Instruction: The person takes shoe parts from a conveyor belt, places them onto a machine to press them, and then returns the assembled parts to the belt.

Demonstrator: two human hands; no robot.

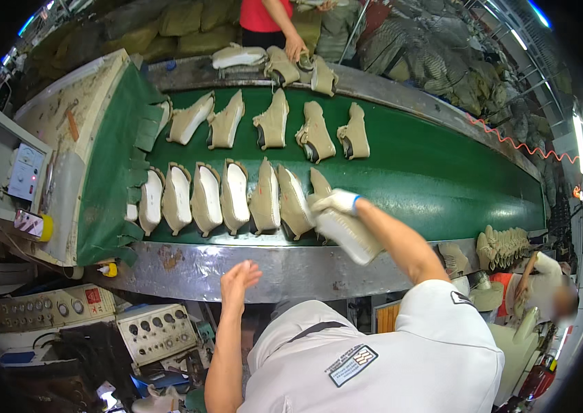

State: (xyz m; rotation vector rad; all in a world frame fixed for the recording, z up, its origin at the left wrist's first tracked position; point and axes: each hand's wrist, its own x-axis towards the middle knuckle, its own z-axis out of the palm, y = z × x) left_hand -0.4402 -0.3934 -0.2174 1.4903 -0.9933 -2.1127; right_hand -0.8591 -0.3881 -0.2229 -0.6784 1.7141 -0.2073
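A white glove covers my right hand (338, 201), which is closed on a beige shoe (352, 237) with a pale sole, over the belt's near side. Partly behind that hand, another beige shoe (318, 182) stands on the green belt (436, 179). Left of it runs a near row of beige shoes, among them a shoe (294, 203) leaning on its side and a shoe (236, 197) showing its white inside. Bare and empty, my left hand (238, 279) hovers above the metal edge (188, 272) with its fingers stretched out.
Several shoes (273, 120) form a far row. Across the belt, a person's hand (295, 48) touches shoes on the far ledge. A green-curtained machine (109, 158) stands left, control boxes (157, 332) below. At right are bunched shoes (501, 246) and another person (536, 286).
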